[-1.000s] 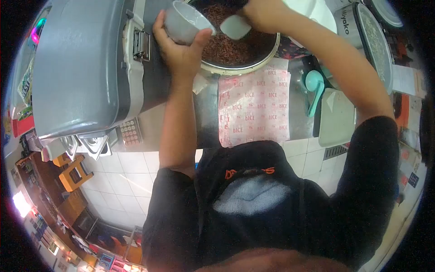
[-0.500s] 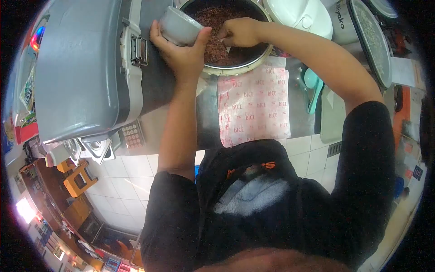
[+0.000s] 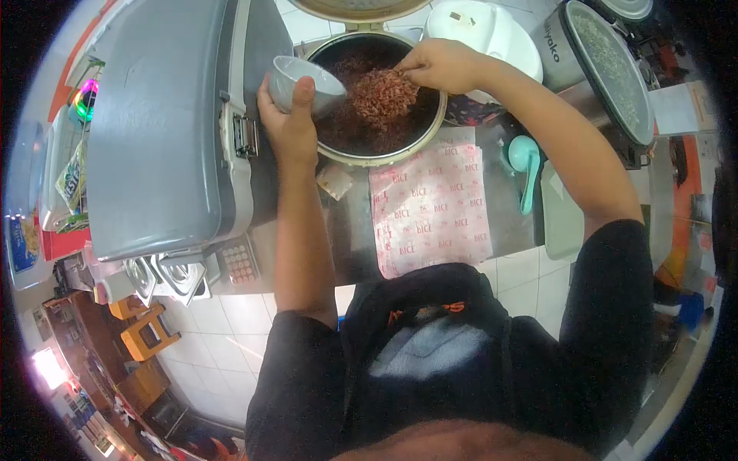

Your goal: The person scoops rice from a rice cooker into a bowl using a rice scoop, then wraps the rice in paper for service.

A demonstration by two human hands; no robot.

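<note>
Up out of the cooker's depths has come a heap of reddish-brown rice (image 3: 383, 96), where half a second ago the right hand (image 3: 430, 67) was dug in. Its fingers are now pinched together at the heap's far edge, apparently on a scoop that the rice hides. The left hand (image 3: 290, 119) grips a pale bowl (image 3: 296, 83), thumb against its side, tilted over the rice cooker's left side with its rim just beside the heap; I cannot tell if they touch. Because the load looks mounded and loose, a quick twist of the wrist could shed grains over the cooker rim (image 3: 377, 160) or onto the printed paper sheets (image 3: 430, 211) just below. Tilting the bowl further might let rice slide off its lip, and a slack thumb could let it slip.
</note>
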